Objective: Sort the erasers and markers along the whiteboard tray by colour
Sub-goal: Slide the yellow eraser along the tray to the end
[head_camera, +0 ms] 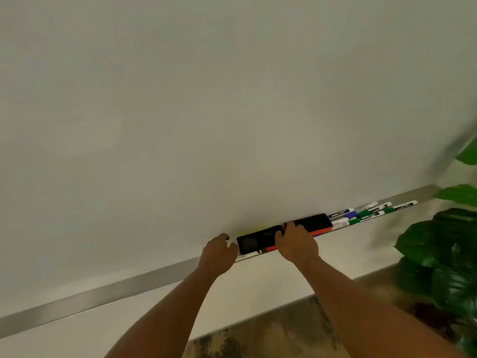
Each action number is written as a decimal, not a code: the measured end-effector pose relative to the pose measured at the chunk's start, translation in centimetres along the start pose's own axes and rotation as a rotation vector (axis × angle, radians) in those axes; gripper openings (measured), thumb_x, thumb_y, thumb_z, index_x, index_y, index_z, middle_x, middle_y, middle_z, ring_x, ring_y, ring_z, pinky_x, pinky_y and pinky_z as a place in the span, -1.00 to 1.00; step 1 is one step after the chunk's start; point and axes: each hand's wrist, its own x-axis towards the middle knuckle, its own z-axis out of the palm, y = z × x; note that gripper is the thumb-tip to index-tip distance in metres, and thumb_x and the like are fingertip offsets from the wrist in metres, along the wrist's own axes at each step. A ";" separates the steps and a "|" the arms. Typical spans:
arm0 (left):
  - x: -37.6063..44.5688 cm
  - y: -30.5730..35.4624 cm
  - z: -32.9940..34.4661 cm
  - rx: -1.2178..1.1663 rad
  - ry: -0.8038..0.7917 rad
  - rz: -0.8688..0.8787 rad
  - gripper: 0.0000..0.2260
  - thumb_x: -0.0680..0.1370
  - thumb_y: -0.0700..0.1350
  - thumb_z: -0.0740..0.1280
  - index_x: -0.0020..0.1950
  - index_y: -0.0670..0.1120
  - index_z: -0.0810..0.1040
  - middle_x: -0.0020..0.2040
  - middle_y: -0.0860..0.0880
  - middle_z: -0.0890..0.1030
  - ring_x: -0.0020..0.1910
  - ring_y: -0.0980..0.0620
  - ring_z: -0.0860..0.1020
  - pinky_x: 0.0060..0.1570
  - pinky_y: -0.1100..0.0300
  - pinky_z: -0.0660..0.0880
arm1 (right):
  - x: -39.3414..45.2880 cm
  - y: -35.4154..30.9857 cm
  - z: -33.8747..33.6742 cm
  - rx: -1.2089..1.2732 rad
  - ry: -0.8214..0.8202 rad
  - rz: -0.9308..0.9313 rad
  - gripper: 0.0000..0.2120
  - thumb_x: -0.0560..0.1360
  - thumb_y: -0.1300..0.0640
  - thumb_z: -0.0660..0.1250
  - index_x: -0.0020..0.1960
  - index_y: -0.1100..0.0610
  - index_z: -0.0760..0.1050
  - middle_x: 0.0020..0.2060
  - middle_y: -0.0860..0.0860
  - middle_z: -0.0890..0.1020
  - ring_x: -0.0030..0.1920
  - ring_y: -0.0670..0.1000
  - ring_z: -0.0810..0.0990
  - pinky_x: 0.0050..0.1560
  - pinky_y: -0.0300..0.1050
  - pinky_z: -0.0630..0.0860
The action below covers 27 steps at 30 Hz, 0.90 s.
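Note:
Two black-felt erasers lie end to end on the metal whiteboard tray (108,293). The left eraser (254,241) shows a yellow edge behind it; the right eraser (315,222) has an orange-red base. My right hand (296,241) rests over the joint between them, fingers on top of both. My left hand (218,253) hovers at the left eraser's end, fingers curled and apart, holding nothing. Right of the erasers lie a blue marker (343,213) and several green markers (374,214), with more markers (406,204) farther right.
The white board (206,112) fills the view above the tray. A leafy green plant (446,254) stands at the right, close to the tray's right end. Below the tray are a pale wall and a mottled brown floor (271,337).

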 end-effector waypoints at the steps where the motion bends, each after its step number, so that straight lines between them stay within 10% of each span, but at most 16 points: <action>1: 0.4 -0.1 0.2 -0.021 -0.011 -0.031 -0.60 0.60 0.02 0.18 0.40 -0.09 0.40 0.24 -0.08 0.59 0.25 -0.07 0.51 0.17 0.17 0.38 | 0.2 0.0 0.1 -0.007 -0.009 0.012 -0.65 0.62 -0.02 0.09 0.25 0.20 0.38 0.09 0.17 0.54 0.03 0.17 0.58 -0.07 -0.01 0.50; 10: 2.6 0.0 1.1 -0.349 -0.107 -0.248 -0.74 0.54 -0.11 0.18 0.02 -0.26 0.54 -0.05 -0.23 0.60 -0.40 0.05 0.54 -0.49 0.39 0.40 | 2.2 0.1 2.1 -0.028 -0.018 0.027 -0.60 0.64 -0.09 0.01 0.25 0.17 0.39 0.00 0.14 0.59 -0.03 0.15 0.59 -0.08 0.01 0.53; 14: 2.9 0.3 1.4 -0.569 -0.186 -0.302 -0.87 0.51 -0.14 0.23 -0.18 -0.15 0.51 -0.22 -0.14 0.53 -0.31 -0.10 0.57 -0.11 0.04 0.61 | 2.6 -0.1 2.5 -0.035 -0.035 0.042 -0.59 0.64 -0.09 -0.01 0.18 0.16 0.45 -0.04 0.12 0.60 -0.06 0.14 0.59 -0.09 -0.01 0.53; 27: 0.8 -1.4 0.8 -0.594 -0.072 -0.229 -0.70 0.57 0.04 0.16 -0.25 -0.10 0.47 -0.32 -0.02 0.53 -0.24 -0.09 0.64 -0.28 0.16 0.41 | 1.0 -3.5 4.2 0.269 0.078 0.144 -0.51 0.64 -0.16 -0.01 0.08 0.23 0.45 -0.13 0.16 0.61 -0.10 0.15 0.60 -0.09 0.03 0.55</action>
